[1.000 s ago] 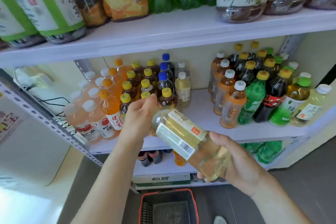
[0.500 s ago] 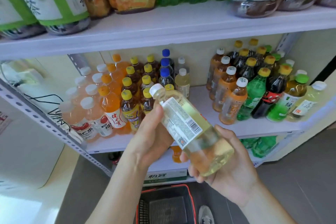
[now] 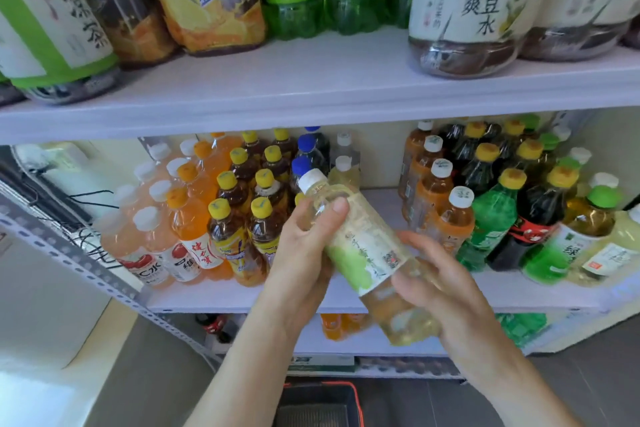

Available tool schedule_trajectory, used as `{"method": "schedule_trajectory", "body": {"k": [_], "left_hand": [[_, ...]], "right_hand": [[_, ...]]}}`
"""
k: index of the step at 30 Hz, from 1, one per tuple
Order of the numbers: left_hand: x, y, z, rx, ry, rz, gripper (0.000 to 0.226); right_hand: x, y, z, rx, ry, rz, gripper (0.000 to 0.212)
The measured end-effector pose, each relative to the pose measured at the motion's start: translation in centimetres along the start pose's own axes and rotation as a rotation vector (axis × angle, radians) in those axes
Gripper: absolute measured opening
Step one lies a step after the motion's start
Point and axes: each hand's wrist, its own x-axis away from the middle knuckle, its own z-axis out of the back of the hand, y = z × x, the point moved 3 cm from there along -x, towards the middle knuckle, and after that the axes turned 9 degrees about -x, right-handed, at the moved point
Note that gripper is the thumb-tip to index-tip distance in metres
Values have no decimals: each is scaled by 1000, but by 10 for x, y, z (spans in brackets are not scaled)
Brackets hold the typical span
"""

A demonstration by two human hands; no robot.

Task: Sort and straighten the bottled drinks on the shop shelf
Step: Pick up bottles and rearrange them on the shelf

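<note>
Bright even light; wide-angle bending at edges; slight overall softness.

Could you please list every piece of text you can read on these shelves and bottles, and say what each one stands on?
"清爽绿豆水": big white-labelled bottle on the top shelf.
"健力宝": orange bottle on the middle shelf.
"C水": pink bottle beside it.
"绿": green-capped tea bottle on the right.
Held bottle: label and square code too blurred to read.
All other labels: too blurred or small to read.
</note>
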Motion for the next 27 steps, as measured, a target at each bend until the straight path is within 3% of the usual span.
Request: {"method": "schedule_trajectory", "body": {"k": [3, 6, 9, 11, 14, 20, 22, 27], "left_hand": [[-6, -2, -4, 158, -198, -20, 72], [-9, -1, -10, 240, -331, -31, 82], [-14, -3, -15, 199, -229, -39, 94], [-16, -2, -15, 154, -143, -53, 100], [-17, 2, -14, 63, -29, -70, 82], [-18, 7, -13, -201, 209, -26, 54], [-17, 7, -11, -258, 211, 7, 48], [-15, 11, -11, -228, 94, 51, 57]], "right_hand": [[-7, 6, 10, -273, -198, -298, 117], [-13, 12, 10, -645, -225, -445, 61], [-14, 18, 19, -631, -216, -449, 47], [-17, 18, 24, -601, -126, -408, 46], [-21, 20, 30, -525, -19, -361, 50], [-13, 13, 24, -326, -31, -190, 48], [-8, 13, 21, -349, -77, -197, 57], [-4, 18, 19, -583, -155, -305, 69]]}}
